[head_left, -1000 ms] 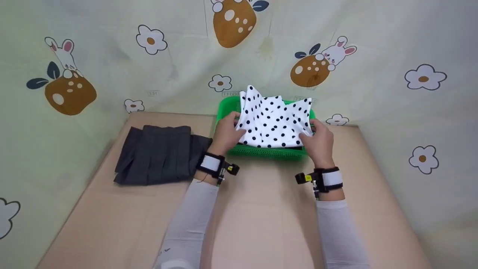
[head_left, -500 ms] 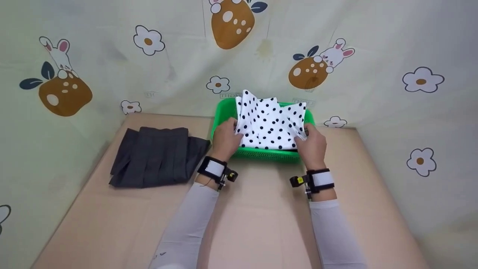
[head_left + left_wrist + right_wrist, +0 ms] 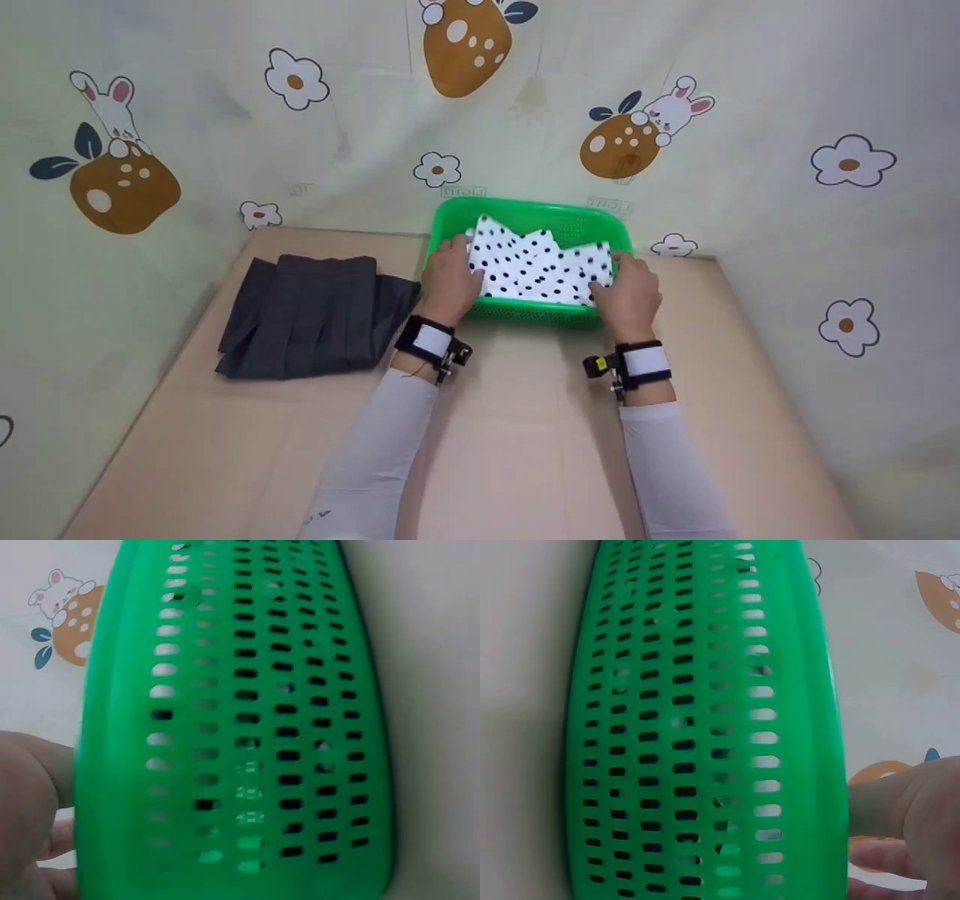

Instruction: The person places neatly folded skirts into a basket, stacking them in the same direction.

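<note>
A white cloth with black polka dots (image 3: 536, 262), folded with its corners sticking up, lies inside the green perforated plastic basket (image 3: 540, 311). My left hand (image 3: 451, 279) is at the basket's left end, thumb over the cloth's edge and fingers spread apart from it. At the other end my right hand (image 3: 628, 296) sits over the rim, its thumb close by the cloth's right edge. In the right wrist view, thumb and fingers (image 3: 889, 859) show above the basket wall (image 3: 810, 727) with no cloth between them. The left wrist view shows mostly basket wall (image 3: 247, 720).
A folded dark grey pleated garment, like a skirt (image 3: 315, 319), lies on the beige tabletop (image 3: 510, 435) left of the basket. Behind the table hangs a pale curtain (image 3: 360, 150) printed with rabbits and flowers.
Both hands have lowered the polka-dot cloth into the basket and loosened their grip on it. The cloth now sits lower, showing more of the basket's back wall.
</note>
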`<control>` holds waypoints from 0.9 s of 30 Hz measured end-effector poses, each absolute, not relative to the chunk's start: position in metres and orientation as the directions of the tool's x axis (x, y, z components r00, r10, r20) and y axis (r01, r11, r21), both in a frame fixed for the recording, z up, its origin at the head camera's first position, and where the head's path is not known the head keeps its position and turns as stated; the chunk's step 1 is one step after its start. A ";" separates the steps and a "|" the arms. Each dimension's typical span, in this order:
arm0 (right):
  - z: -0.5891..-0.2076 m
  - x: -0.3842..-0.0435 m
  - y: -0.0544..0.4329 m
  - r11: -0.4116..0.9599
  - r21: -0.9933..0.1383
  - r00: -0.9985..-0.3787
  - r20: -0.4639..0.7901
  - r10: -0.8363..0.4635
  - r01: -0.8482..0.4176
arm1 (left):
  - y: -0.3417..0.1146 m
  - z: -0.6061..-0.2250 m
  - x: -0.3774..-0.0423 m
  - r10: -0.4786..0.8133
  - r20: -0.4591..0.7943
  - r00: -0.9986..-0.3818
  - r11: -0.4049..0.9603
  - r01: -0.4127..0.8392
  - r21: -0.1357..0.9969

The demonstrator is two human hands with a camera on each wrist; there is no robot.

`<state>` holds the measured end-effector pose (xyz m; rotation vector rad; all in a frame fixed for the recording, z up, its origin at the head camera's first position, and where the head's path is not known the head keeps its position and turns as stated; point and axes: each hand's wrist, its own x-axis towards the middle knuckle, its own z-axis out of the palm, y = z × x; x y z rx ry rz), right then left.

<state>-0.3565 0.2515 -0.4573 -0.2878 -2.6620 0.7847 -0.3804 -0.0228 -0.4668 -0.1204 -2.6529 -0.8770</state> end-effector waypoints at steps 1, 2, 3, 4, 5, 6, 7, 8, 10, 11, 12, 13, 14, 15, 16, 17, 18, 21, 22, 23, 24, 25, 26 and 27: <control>-0.456 -0.356 0.253 0.823 -0.560 -0.917 0.270 0.294 0.099 | -0.024 -0.466 -0.380 -0.035 0.355 -0.934 0.804 0.184 0.565; -0.456 -0.356 0.254 0.820 -0.564 -0.915 0.271 0.299 0.100 | -0.025 -0.464 -0.380 -0.044 0.361 -0.931 0.802 0.183 0.569; -0.455 -0.356 0.255 0.814 -0.572 -0.914 0.272 0.302 0.099 | -0.026 -0.463 -0.380 -0.050 0.364 -0.930 0.797 0.183 0.576; -0.454 -0.356 0.256 0.809 -0.579 -0.913 0.271 0.305 0.099 | -0.027 -0.461 -0.379 -0.053 0.364 -0.930 0.795 0.181 0.579; -0.454 -0.356 0.257 0.804 -0.588 -0.913 0.272 0.305 0.093 | -0.028 -0.460 -0.379 -0.051 0.362 -0.931 0.793 0.183 0.582; -0.453 -0.356 0.257 0.800 -0.594 -0.912 0.275 0.303 0.087 | -0.028 -0.459 -0.378 -0.049 0.358 -0.932 0.790 0.183 0.585; -0.453 -0.356 0.258 0.795 -0.600 -0.912 0.274 0.304 0.084 | -0.029 -0.458 -0.378 -0.047 0.354 -0.934 0.788 0.183 0.588; -0.453 -0.356 0.258 0.791 -0.606 -0.912 0.276 0.303 0.079 | -0.029 -0.457 -0.377 -0.045 0.352 -0.935 0.787 0.184 0.589; -0.453 -0.356 0.257 0.784 -0.616 -0.913 0.275 0.301 0.073 | -0.028 -0.456 -0.377 -0.040 0.351 -0.935 0.789 0.186 0.586; -0.452 -0.356 0.256 0.781 -0.620 -0.914 0.274 0.300 0.070 | -0.027 -0.456 -0.376 -0.038 0.352 -0.935 0.789 0.188 0.585; -0.452 -0.356 0.256 0.779 -0.623 -0.914 0.272 0.300 0.071 | -0.026 -0.456 -0.376 -0.036 0.353 -0.935 0.788 0.190 0.585; -0.452 -0.356 0.255 0.778 -0.624 -0.915 0.268 0.301 0.074 | -0.025 -0.456 -0.376 -0.034 0.353 -0.935 0.789 0.192 0.584; -0.452 -0.355 0.254 0.778 -0.624 -0.916 0.266 0.300 0.074 | -0.025 -0.456 -0.375 -0.030 0.354 -0.935 0.788 0.195 0.584; -0.452 -0.355 0.253 0.780 -0.621 -0.916 0.266 0.299 0.075 | -0.024 -0.456 -0.374 -0.027 0.352 -0.936 0.786 0.197 0.586; -0.452 -0.355 0.252 0.782 -0.619 -0.917 0.268 0.296 0.072 | -0.023 -0.456 -0.373 -0.025 0.350 -0.936 0.783 0.200 0.589; -0.451 -0.354 0.251 0.785 -0.615 -0.917 0.269 0.293 0.070 | -0.022 -0.457 -0.372 -0.021 0.348 -0.937 0.780 0.202 0.592; -0.452 -0.354 0.250 0.787 -0.613 -0.917 0.273 0.290 0.066 | -0.021 -0.457 -0.371 -0.019 0.343 -0.939 0.780 0.201 0.593; -0.453 -0.353 0.247 0.793 -0.609 -0.915 0.304 0.266 0.028 | -0.019 -0.457 -0.369 -0.014 0.342 -0.940 0.787 0.201 0.584; -0.453 -0.353 0.246 0.795 -0.606 -0.913 0.316 0.257 0.014 | -0.019 -0.456 -0.369 -0.012 0.344 -0.939 0.792 0.201 0.577; -0.454 -0.353 0.245 0.797 -0.604 -0.912 0.328 0.248 0.000 | -0.019 -0.456 -0.368 -0.009 0.344 -0.939 0.797 0.201 0.570; -0.454 -0.352 0.243 0.797 -0.604 -0.909 0.341 0.238 -0.018 | -0.018 -0.455 -0.368 -0.007 0.344 -0.939 0.801 0.201 0.564; -0.454 -0.352 0.241 0.798 -0.602 -0.908 0.353 0.227 -0.034 | -0.018 -0.454 -0.368 -0.003 0.344 -0.939 0.802 0.203 0.561; -0.455 -0.351 0.240 0.800 -0.598 -0.907 0.362 0.217 -0.047 | -0.017 -0.454 -0.368 0.002 0.339 -0.941 0.805 0.203 0.557; -0.455 -0.351 0.238 0.803 -0.593 -0.905 0.373 0.205 -0.062 | -0.016 -0.453 -0.367 0.008 0.332 -0.943 0.807 0.203 0.554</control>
